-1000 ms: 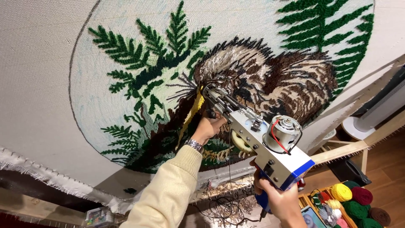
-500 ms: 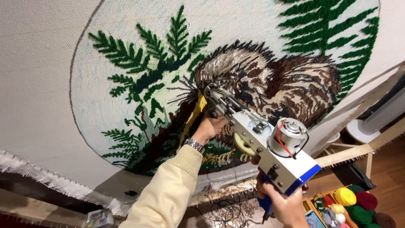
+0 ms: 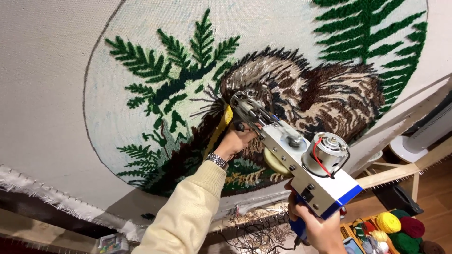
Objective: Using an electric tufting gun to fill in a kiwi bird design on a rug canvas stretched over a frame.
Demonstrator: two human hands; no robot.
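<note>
Head view: a boxy white-and-silver metal tufting gun with a blue lower edge (image 3: 301,174) lies slantwise across the middle, its long axis running from lower right up to upper left. Its thin steel needle end (image 3: 245,104) points up-left and meets the stretched off-white backing cloth (image 3: 52,84) at the edge of the shaggy brown-and-black animal figure (image 3: 325,91). A round silver motor with red wires (image 3: 326,151) sits on top of the gun's rear (the part nearest the camera).

The left hand (image 3: 238,141), in a cream knitted sleeve (image 3: 188,211) with a metal wristwatch (image 3: 217,160), is closed around the gun's front grip just beneath the needle mechanism. The right hand (image 3: 320,228) is wrapped tight around the blue rear handle (image 3: 297,226) below the body, fingers curled shut on it.

The cloth carries a looped, fuzzy yarn picture inside a drawn oval: dark green fern-like branches (image 3: 174,61) on pale ground, with a yellow stripe (image 3: 219,129) beside the left hand. A frayed white fringe (image 3: 42,188) hangs at the cloth's lower edge. Round yarn balls in yellow, red and green (image 3: 400,226) sit at lower right, near a pale wooden frame bar (image 3: 405,169)
</note>
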